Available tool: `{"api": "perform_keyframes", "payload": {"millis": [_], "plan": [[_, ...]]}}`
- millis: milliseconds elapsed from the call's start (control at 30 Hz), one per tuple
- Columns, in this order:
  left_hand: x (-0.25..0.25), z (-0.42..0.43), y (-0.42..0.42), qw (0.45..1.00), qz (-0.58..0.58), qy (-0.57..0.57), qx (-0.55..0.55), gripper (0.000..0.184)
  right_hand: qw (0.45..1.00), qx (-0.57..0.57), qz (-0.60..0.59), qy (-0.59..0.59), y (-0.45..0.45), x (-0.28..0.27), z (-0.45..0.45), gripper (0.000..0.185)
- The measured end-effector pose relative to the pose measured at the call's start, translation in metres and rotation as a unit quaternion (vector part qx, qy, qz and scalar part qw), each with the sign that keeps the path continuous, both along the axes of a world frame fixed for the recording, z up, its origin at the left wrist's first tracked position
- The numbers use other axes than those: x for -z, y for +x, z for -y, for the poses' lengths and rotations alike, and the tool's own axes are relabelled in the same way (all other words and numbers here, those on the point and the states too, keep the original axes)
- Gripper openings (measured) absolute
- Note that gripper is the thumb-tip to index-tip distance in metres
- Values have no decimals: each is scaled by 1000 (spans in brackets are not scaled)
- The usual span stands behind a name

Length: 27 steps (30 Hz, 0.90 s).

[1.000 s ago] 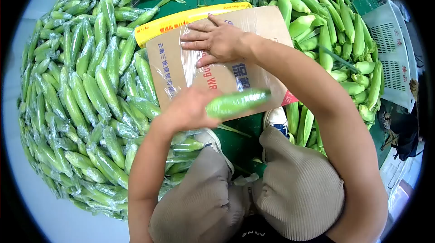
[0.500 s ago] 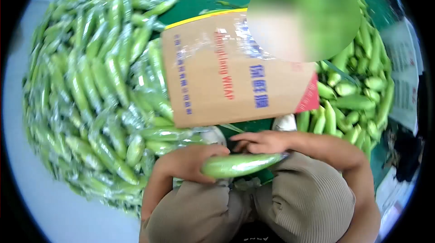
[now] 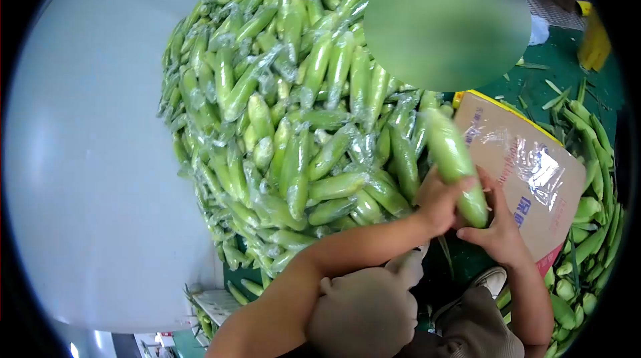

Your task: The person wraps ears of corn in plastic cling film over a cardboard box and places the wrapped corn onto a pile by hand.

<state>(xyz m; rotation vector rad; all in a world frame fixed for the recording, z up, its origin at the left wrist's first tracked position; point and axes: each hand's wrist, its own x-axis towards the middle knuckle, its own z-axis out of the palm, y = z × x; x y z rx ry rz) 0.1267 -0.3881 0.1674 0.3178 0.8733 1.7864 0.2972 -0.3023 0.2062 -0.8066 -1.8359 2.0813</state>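
Note:
A green ear of corn (image 3: 453,147), shiny with clear film, is tilted in front of the cardboard box. My left hand (image 3: 442,201) is closed around its lower half. At the ear's bottom end is my right hand (image 3: 497,228), its thumb and fingers curled about the tip. Behind and to the right of my hands lies the brown cardboard box (image 3: 551,188), with printed text, clear film on its top and a yellow strip along its far edge. Left of the hands spreads a large heap of film-wrapped corn (image 3: 300,171).
Corn without visible film (image 3: 591,244) is piled on the right beyond the box. A pale smooth surface (image 3: 93,157) fills the left side. Loose leaves lie on the green floor (image 3: 534,77) at the upper right. A blurred oval hides part of the top. My knees are below my hands.
The view has swung left, so the box now appears farther right. My right hand has left the box and come to the ear's lower end. The ear has tilted from nearly level to steep.

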Motion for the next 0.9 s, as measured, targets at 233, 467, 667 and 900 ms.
{"api": "perform_keyframes", "payload": {"millis": [233,467,667,900], "plan": [[-129,-16,-379,960,-100,142,-219,50,886,425,40,183,165,72,-47,38],[21,-73,-96,649,-759,-33,33,59,657,370,541,373,360,186,-75,44],[65,-74,-44,378,-905,-48,188,70,677,380,629,33,402,217,-161,110],[55,-59,-41,418,-890,-53,174,59,673,542,428,267,392,173,-120,76]]}}
